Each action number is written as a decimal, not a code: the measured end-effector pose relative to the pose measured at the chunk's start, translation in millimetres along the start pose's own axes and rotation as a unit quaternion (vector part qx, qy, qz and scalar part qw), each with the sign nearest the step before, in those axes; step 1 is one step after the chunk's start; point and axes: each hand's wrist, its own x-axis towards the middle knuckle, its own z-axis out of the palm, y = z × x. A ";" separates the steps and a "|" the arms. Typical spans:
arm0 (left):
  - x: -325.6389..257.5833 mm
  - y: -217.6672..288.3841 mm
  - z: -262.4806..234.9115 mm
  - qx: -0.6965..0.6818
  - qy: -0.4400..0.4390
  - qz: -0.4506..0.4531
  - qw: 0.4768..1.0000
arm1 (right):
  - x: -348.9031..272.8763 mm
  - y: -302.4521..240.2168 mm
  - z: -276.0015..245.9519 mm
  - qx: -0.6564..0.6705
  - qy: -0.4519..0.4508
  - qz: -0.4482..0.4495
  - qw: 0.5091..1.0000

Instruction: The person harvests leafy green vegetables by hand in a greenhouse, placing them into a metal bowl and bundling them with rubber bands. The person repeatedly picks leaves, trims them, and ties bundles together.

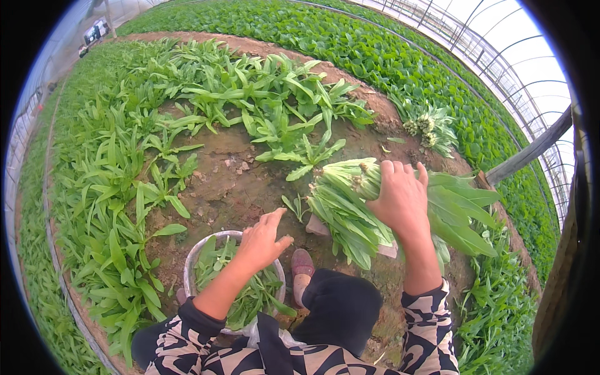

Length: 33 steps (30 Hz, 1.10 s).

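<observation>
Gripping a thick bundle of leafy greens (350,206) from above, the right hand (401,199) is closed over its middle, above bare soil (231,181). Left hand (262,240) hovers spread and empty over a bucket (201,250) of cut leaves. Bundle looks floppy, light, easily bruised; best held near the stem ends.

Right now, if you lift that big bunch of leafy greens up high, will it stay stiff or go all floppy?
Probably floppy: the bunch of greens is long loose leaves that already droop past the right hand. It looks bulky yet fairly light, since one hand manages it. Leaves may slip out.
</observation>
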 end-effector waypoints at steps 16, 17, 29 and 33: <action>94.5 -80.0 116.4 -0.089 -0.170 -0.027 0.981 | -1.5 -38.9 212.3 0.039 -0.062 0.034 0.997; 105.7 -77.9 126.5 -0.128 -0.172 -0.025 0.977 | 0.2 -38.8 204.6 0.034 -0.070 0.037 0.996; 136.2 -76.7 206.8 -0.303 -0.081 -0.105 0.944 | -1.0 -33.4 222.1 0.070 -0.109 0.026 0.991; 129.3 -84.5 183.2 -0.331 -0.112 -0.128 0.928 | -1.7 -55.8 216.7 0.068 -0.103 -0.002 0.992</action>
